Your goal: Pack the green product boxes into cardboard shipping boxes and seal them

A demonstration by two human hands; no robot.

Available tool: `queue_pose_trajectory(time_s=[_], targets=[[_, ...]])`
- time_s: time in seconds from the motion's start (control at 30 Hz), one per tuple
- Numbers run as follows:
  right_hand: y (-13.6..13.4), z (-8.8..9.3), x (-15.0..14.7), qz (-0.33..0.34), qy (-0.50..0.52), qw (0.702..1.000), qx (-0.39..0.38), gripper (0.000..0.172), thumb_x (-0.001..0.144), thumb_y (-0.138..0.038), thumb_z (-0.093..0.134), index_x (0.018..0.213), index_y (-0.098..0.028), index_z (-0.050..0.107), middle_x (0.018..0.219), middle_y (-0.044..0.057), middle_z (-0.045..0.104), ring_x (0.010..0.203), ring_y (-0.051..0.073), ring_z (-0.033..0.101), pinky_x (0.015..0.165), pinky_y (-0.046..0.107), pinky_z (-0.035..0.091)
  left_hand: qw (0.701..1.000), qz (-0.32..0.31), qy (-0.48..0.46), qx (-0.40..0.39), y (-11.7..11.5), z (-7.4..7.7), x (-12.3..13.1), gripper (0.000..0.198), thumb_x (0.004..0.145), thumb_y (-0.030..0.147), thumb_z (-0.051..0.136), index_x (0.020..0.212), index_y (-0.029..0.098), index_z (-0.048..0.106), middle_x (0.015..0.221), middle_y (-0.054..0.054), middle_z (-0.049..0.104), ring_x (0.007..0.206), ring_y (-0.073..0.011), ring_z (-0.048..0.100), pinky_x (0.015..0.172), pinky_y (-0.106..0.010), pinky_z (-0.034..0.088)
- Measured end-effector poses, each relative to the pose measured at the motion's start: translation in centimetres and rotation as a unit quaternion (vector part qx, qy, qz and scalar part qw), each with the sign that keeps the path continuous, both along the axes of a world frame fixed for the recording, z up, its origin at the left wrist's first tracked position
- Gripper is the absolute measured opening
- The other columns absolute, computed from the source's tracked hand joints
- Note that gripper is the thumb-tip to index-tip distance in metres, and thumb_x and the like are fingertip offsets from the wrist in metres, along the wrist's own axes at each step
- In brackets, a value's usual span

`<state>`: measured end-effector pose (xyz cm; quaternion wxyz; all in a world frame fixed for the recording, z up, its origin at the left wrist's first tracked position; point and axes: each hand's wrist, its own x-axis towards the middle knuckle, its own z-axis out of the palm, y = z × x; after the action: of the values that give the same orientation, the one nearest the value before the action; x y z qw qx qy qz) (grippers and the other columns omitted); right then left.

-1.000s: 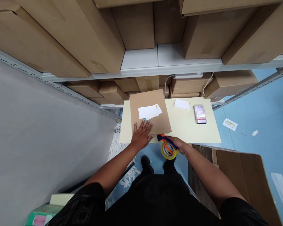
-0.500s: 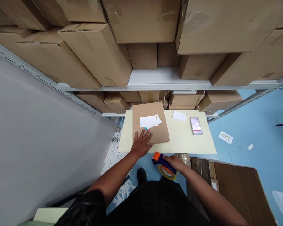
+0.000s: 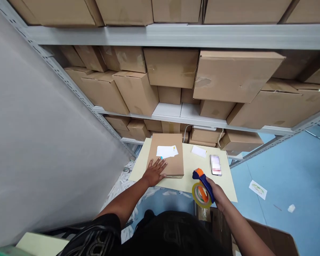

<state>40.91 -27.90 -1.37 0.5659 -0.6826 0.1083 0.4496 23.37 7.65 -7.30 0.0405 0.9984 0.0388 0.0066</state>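
My left hand [image 3: 154,172] lies flat with fingers spread on the near left part of a brown cardboard box [image 3: 173,164]. On the box top, just beyond my fingertips, rest white paper slips [image 3: 166,151] with small yellow and blue marks. My right hand [image 3: 216,193] is wrapped round the handle of a blue and orange tape dispenser [image 3: 202,186], which carries a roll of clear yellowish tape. The dispenser is held over the near right edge of the pale yellow table [image 3: 186,182], apart from the box.
Right of the box, a white slip [image 3: 199,151] and a phone [image 3: 216,165] with a blurred screen lie on the table. Shelves [image 3: 173,35] packed with cardboard boxes rise behind. Paper scraps [image 3: 120,186] litter the floor at left. An open carton [image 3: 269,234] stands at lower right.
My right hand has raised the tape dispenser and moved it rightward and forward, from below the table edge to over it. The box has turned straighter under my left hand. The view has tilted up.
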Motion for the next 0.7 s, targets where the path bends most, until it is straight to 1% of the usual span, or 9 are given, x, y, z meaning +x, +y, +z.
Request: queue_pose_trajectory(time_s=[0.13, 0.23, 0.33, 0.43, 0.5, 0.57, 0.6, 0.63, 0.7], targets=[[3.0, 3.8, 2.6, -0.06, -0.062, 0.996, 0.027, 0.051, 0.08, -0.064, 0.072, 0.099, -0.017, 0.079, 0.092, 0.01, 0.081, 0.089, 0.028, 0.077, 0.078, 0.034, 0.06, 1.0, 0.003, 0.002, -0.003, -0.1, 0.1, -0.1, 0.067, 0.102, 0.058, 0.043, 0.163, 0.032, 0.029, 0.169, -0.006, 0.029, 0.159, -0.0321, 0.017, 0.125, -0.06, 0.001], [6.3, 7.1, 4.8, -0.055, -0.157, 0.986, 0.029, 0.05, 0.079, -0.064, 0.073, 0.093, -0.017, 0.079, 0.085, 0.01, 0.081, 0.086, 0.029, 0.075, 0.071, 0.033, 0.057, 1.0, 0.002, -0.011, -0.005, 0.0, -0.2, -0.2, 0.068, 0.102, 0.058, 0.044, 0.163, 0.033, 0.029, 0.169, -0.006, 0.03, 0.159, -0.0318, 0.016, 0.126, -0.059, 0.002], [9.8, 9.9, 6.6, -0.052, -0.221, 0.973, 0.031, 0.052, 0.079, -0.068, 0.069, 0.085, -0.016, 0.077, 0.078, 0.008, 0.078, 0.077, 0.027, 0.072, 0.064, 0.031, 0.054, 1.0, 0.003, -0.02, -0.01, 0.2, -0.6, -0.4, 0.069, 0.101, 0.059, 0.045, 0.164, 0.034, 0.027, 0.17, -0.005, 0.03, 0.159, -0.0313, 0.015, 0.126, -0.06, 0.002], [13.1, 11.8, 7.5, -0.058, -0.272, 0.959, 0.044, 0.053, 0.08, -0.069, 0.067, 0.084, -0.016, 0.076, 0.073, 0.006, 0.076, 0.073, 0.025, 0.069, 0.064, 0.031, 0.052, 0.999, 0.002, -0.028, -0.019, 0.2, -1.0, -0.6, 0.071, 0.101, 0.061, 0.044, 0.164, 0.034, 0.026, 0.169, -0.005, 0.03, 0.159, -0.0312, 0.015, 0.126, -0.062, 0.001], [15.2, 12.9, 7.8, -0.034, -0.33, 0.943, 0.023, 0.056, 0.082, -0.071, 0.062, 0.08, -0.017, 0.075, 0.068, 0.005, 0.073, 0.07, 0.024, 0.067, 0.062, 0.03, 0.049, 0.999, 0.004, -0.037, -0.026, 0.2, -1.3, -0.7, 0.07, 0.101, 0.061, 0.044, 0.163, 0.033, 0.027, 0.169, -0.005, 0.03, 0.159, -0.0314, 0.015, 0.126, -0.062, 0.001], [17.4, 13.9, 8.1, 0.018, -0.419, 0.907, -0.041, 0.061, 0.085, -0.075, 0.055, 0.072, -0.018, 0.072, 0.06, 0.005, 0.068, 0.064, 0.024, 0.063, 0.058, 0.03, 0.043, 0.998, 0.002, -0.048, -0.035, 0.3, -1.4, -1.0, 0.07, 0.101, 0.061, 0.043, 0.163, 0.033, 0.028, 0.17, -0.005, 0.029, 0.159, -0.0314, 0.014, 0.126, -0.062, 0.0], [18.6, 14.5, 8.3, 0.049, -0.472, 0.876, -0.087, 0.063, 0.087, -0.076, 0.051, 0.069, -0.018, 0.07, 0.057, 0.005, 0.066, 0.062, 0.023, 0.061, 0.057, 0.03, 0.04, 0.998, -0.001, -0.055, -0.042, 0.4, -1.5, -1.1, 0.07, 0.101, 0.061, 0.043, 0.164, 0.032, 0.027, 0.17, -0.005, 0.028, 0.16, -0.0313, 0.013, 0.126, -0.062, -0.001], [19.9, 15.1, 8.5, 0.078, -0.525, 0.836, -0.139, 0.064, 0.089, -0.076, 0.048, 0.066, -0.019, 0.069, 0.055, 0.005, 0.064, 0.06, 0.023, 0.059, 0.056, 0.03, 0.036, 0.997, -0.006, -0.061, -0.048, 0.5, -1.5, -1.3, 0.071, 0.101, 0.061, 0.042, 0.164, 0.032, 0.027, 0.17, -0.005, 0.027, 0.16, -0.0313, 0.012, 0.126, -0.062, -0.002], [22.7, 16.3, 9.3, 0.131, -0.616, 0.739, -0.239, 0.065, 0.092, -0.074, 0.044, 0.066, -0.02, 0.069, 0.06, 0.008, 0.066, 0.062, 0.024, 0.059, 0.059, 0.031, 0.033, 0.995, -0.015, -0.072, -0.062, 0.8, -1.5, -1.6, 0.071, 0.102, 0.06, 0.041, 0.164, 0.031, 0.026, 0.171, -0.005, 0.025, 0.16, -0.0314, 0.009, 0.126, -0.063, -0.004]])
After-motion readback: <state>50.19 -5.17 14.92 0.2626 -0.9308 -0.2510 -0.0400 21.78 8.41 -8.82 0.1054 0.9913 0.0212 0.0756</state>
